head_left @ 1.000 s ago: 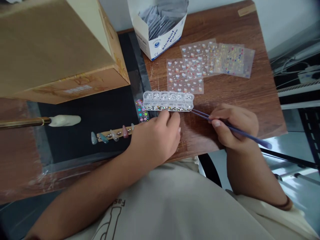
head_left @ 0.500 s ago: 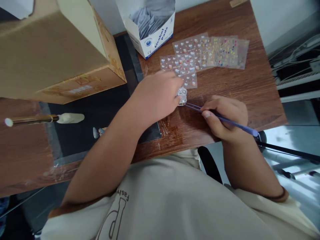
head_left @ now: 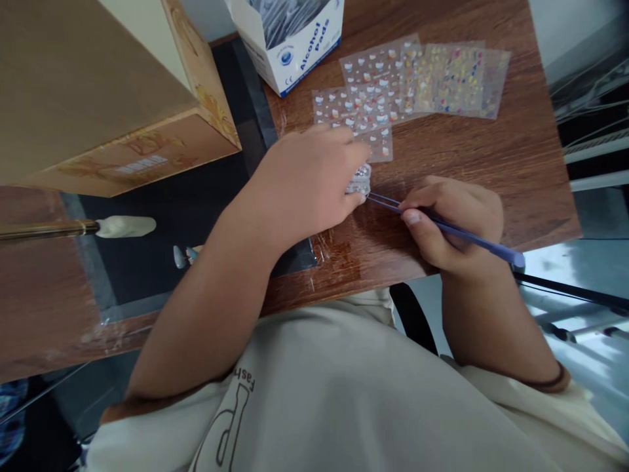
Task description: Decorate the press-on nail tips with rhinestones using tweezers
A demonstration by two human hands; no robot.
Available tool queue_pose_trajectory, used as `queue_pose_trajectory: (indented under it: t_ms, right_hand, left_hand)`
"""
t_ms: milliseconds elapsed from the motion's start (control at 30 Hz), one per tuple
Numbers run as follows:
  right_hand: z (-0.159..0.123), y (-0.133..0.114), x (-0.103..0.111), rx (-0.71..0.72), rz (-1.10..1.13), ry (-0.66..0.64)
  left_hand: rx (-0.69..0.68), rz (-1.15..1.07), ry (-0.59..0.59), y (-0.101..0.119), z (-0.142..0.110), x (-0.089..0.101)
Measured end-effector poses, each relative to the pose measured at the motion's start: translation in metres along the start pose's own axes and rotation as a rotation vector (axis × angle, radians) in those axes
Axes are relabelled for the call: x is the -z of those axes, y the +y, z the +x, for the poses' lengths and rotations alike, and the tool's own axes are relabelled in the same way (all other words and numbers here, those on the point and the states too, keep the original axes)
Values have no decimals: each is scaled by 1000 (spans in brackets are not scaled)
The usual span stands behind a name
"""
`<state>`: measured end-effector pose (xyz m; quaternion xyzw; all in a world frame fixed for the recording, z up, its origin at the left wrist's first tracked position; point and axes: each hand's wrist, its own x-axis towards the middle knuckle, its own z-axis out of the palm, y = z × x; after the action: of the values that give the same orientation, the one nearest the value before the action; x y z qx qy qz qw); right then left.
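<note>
Between the thumb and fingers of my left hand (head_left: pixel 319 180) is a small clear plastic case (head_left: pixel 361 178) with tiny shiny pieces in it, partly covered by the hand. My right hand (head_left: pixel 455 219) pinches a pair of purple tweezers (head_left: pixel 459 231). The two thin tips point left and reach the near right edge of the case; whether they grip anything is too small to tell. Just beyond the left fingers lie clear sticker sheets with white figures (head_left: pixel 376 85), overlapping sheets of yellow and coloured stickers (head_left: pixel 449 78).
A box of alcohol pads (head_left: pixel 302 52) stands at the back. To the left, a large cardboard box (head_left: pixel 147 154) sits on a black mat (head_left: pixel 142 259). A brush with pale bristles (head_left: pixel 125 227) and a small grey-blue item (head_left: pixel 180 256) are nearer me. The wooden table (head_left: pixel 531 190) ends at the right.
The camera view has shifted slightly closer to the table. My left thumb now lies further over the near edge of the case. The tweezers stay beside it, still held in my right hand.
</note>
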<state>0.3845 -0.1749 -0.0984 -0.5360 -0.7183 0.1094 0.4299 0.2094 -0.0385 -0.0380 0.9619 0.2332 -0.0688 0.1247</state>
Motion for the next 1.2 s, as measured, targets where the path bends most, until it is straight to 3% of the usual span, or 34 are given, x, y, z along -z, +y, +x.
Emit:
queue_pose_trajectory:
  t_ms: [900, 1200]
  right_hand:
    - [6, 0, 5, -18, 94, -70]
    - [16, -8, 8, 7, -65, -191]
  left_hand:
    - [96, -58, 1, 7, 0, -6]
    - [67, -88, 28, 4, -5, -9]
